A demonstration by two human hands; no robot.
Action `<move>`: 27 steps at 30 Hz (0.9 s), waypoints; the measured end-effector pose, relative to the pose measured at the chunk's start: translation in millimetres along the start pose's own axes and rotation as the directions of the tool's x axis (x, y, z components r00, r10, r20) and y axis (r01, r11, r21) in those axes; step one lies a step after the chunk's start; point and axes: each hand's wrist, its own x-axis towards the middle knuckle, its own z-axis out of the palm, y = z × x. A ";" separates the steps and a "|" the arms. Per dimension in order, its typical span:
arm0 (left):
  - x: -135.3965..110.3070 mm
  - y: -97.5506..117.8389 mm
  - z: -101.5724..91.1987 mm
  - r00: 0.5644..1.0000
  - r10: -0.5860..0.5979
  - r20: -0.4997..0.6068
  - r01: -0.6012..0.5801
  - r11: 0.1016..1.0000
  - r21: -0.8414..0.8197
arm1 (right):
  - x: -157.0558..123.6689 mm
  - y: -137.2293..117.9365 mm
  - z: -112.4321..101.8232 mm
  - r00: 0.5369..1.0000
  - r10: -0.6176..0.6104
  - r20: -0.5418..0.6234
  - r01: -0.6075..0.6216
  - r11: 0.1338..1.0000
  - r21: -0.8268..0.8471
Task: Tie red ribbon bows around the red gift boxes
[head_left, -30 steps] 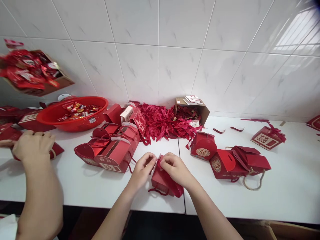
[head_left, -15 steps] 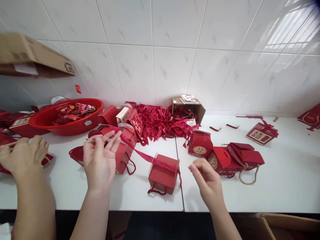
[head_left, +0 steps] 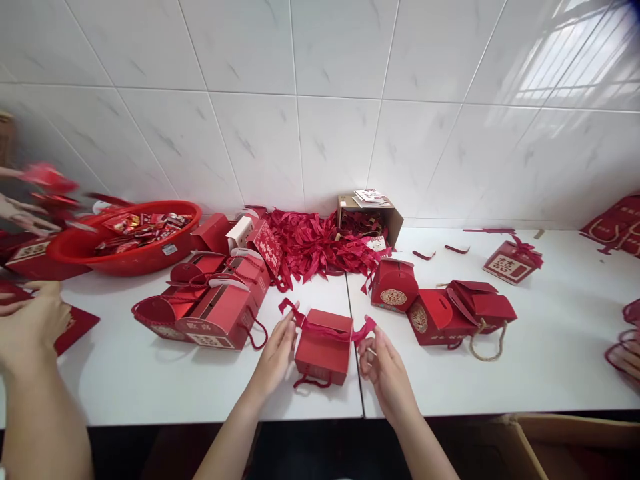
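In the head view a red gift box [head_left: 324, 355] with a dark red cord handle stands on the white table, close to the front edge. Across its top lies a crimson ribbon [head_left: 327, 333], its ends sticking out past both sides. My left hand [head_left: 279, 341] is at the box's left side, fingers closed on one ribbon end. At the right side my right hand [head_left: 383, 363] pinches the other end between thumb and finger, the remaining fingers curled. A heap of crimson ribbons [head_left: 310, 243] lies behind the box.
Several red gift boxes [head_left: 215, 313] stand left, and more boxes [head_left: 450, 313] stand right. A red basin [head_left: 125, 265] holds wrapped sweets. Other people's hands [head_left: 33, 327] work at the far left, and one hand shows at the right edge. An open carton [head_left: 397, 220] lies by the wall.
My left hand has come right and down to the box with its ribbon end. My right hand has moved left and now holds the other end. A co-worker's hand moves blurred above the basin's left.
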 end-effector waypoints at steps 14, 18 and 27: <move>7.1 10.0 -12.5 0.935 -0.289 -0.207 0.071 0.721 -0.689 | 7.1 -6.1 -0.4 0.979 0.120 -0.162 -0.013 0.839 0.544; 6.4 39.5 -14.9 0.952 0.016 -0.306 -0.166 0.867 -0.469 | 10.0 -31.9 5.9 0.938 -0.192 -0.290 0.276 0.917 0.287; 11.3 104.2 19.5 0.930 0.363 -0.052 -0.360 0.931 0.057 | 17.6 -97.2 46.4 0.827 -0.559 0.064 0.562 0.825 -0.063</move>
